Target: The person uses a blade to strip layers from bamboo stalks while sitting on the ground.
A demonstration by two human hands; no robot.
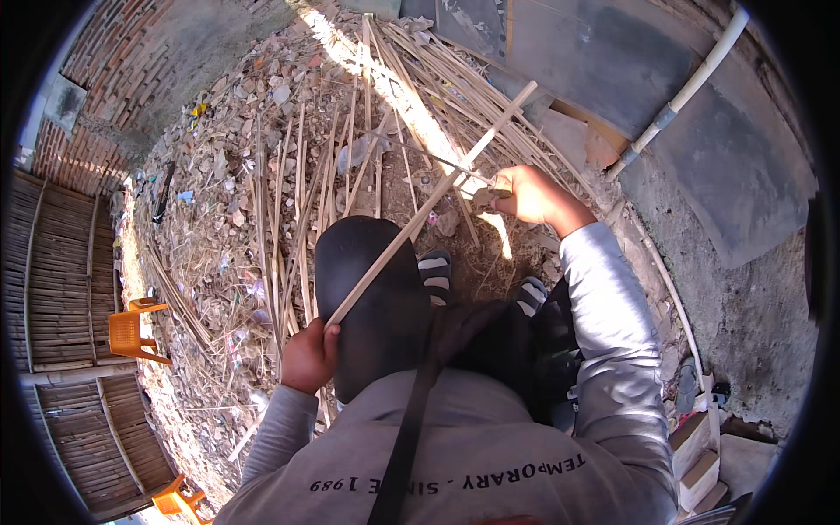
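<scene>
A long pale bamboo strip (388, 254) slants across my dark-clad left knee, its far end up to the right. My left hand (308, 357) is closed around the near end beside the knee. In front of me on the right, my right hand (535, 197) is closed on what looks like a long knife (430, 157). Its thin dark blade, seen nearly edge-on, points left and crosses the strip near the far end. The handle is mostly hidden by my fingers. Whether the blade touches the strip, I cannot tell.
Loose bamboo strips (278, 210) lie over rubble and litter, with a larger pile (472, 96) ahead. To the right rise a grey wall (735, 306) and a pale pipe (682, 96). An orange plastic chair (131, 332) stands left, by a bamboo-slat panel (66, 271). My striped footwear (435, 273) shows below.
</scene>
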